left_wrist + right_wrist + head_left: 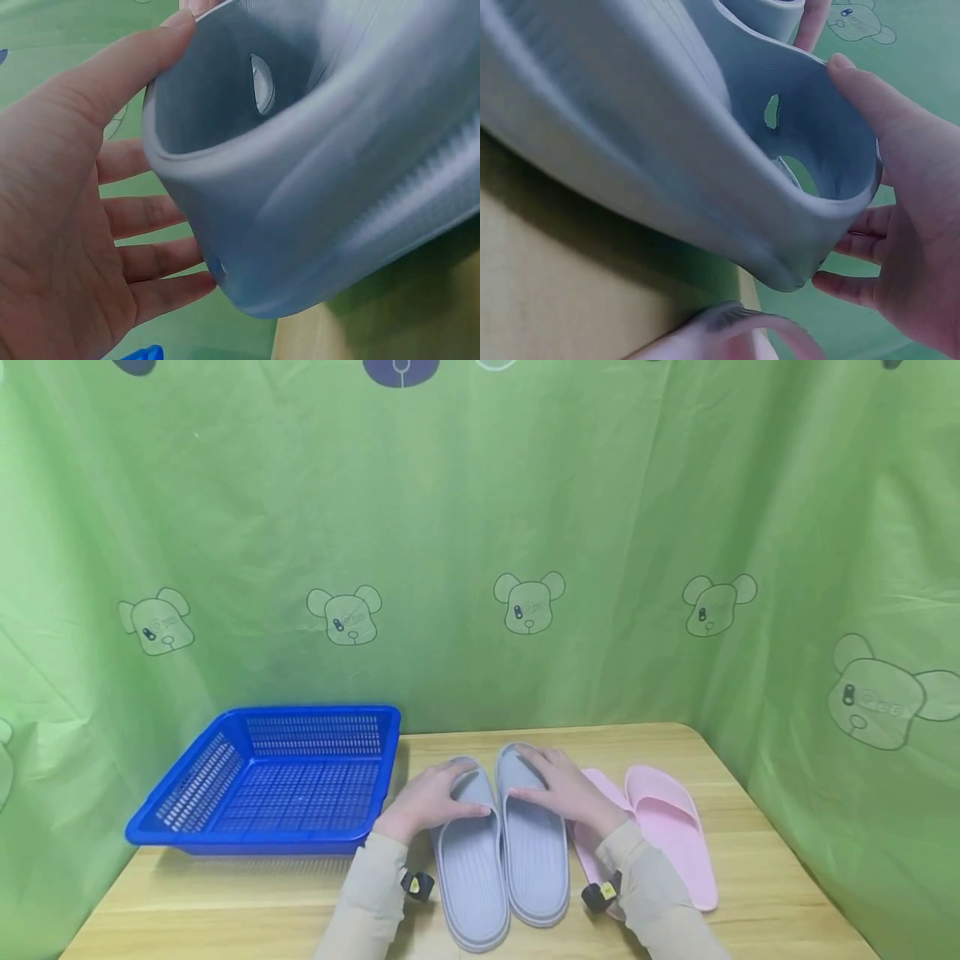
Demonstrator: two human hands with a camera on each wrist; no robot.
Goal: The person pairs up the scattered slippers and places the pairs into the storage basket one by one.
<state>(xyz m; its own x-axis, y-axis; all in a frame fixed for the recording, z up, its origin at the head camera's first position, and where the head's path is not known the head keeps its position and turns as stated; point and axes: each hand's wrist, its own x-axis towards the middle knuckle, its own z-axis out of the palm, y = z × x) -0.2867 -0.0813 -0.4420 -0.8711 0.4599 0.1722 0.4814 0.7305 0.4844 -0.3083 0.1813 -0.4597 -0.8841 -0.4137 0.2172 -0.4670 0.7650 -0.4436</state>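
Observation:
Two grey-blue slippers lie side by side in the head view, the left one point(474, 885) slightly nearer to me than the right one point(537, 868). My left hand point(431, 797) grips the left slipper by its strap, thumb at the strap's edge and fingers along its outer side. On the right slipper, my right hand point(566, 785) holds the strap the same way. The left wrist view shows a small oval hole in the left slipper's strap point(285, 202). Shadow shows on the table under the right slipper point(705, 195) in the right wrist view.
A blue plastic basket point(262, 838) with slotted sides stands at the left of the wooden table point(780, 902). Two pink slippers point(678, 847) lie at the right, one partly hidden behind my right wrist. Green curtain point(450, 527) printed with bear heads surrounds the table's back and sides.

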